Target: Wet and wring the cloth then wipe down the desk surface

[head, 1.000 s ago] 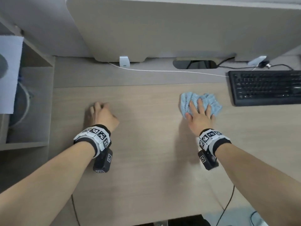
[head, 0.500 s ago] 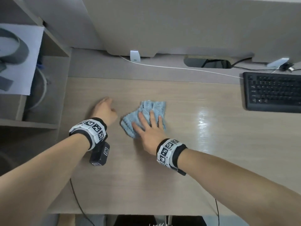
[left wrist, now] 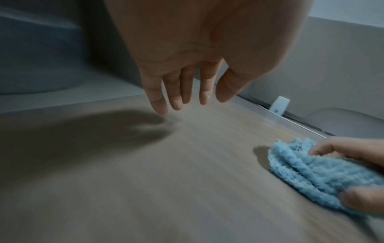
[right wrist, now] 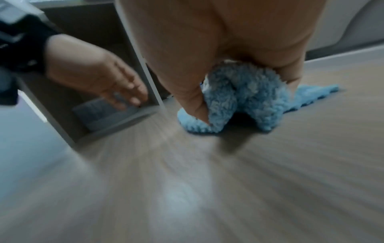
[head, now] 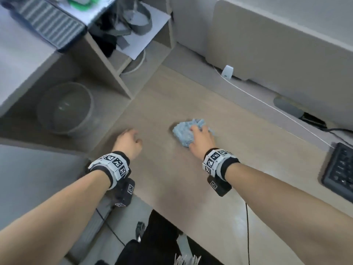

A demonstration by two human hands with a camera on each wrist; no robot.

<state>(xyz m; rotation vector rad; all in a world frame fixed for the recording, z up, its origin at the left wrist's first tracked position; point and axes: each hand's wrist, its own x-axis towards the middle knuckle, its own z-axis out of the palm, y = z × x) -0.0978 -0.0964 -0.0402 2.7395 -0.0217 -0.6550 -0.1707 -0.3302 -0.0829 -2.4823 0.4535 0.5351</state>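
A light-blue fluffy cloth [head: 182, 133] lies bunched on the wood-grain desk [head: 191, 178], left of its middle. My right hand [head: 200, 137] sits on top of it. In the right wrist view the thumb [right wrist: 197, 105] and fingers curl around the bunched cloth [right wrist: 259, 115] and press it to the desk. The left wrist view shows the cloth [left wrist: 301, 172] between the thumb and fingers of that hand. My left hand [head: 127, 139] is a short way left of the cloth, holding nothing. Its fingers [left wrist: 158, 102] are straight, with the tips at the desk surface.
A black keyboard [head: 340, 173] lies at the right edge. A white cable [head: 267, 104] and a white plug [head: 227, 72] run along the back by the beige divider panel [head: 277, 44]. A shelf unit on the left holds a grey round basin [head: 65, 108].
My right hand has slid the cloth left from beside the keyboard toward my left hand and bunched it up. The left hand stayed in place. The head view swung left.
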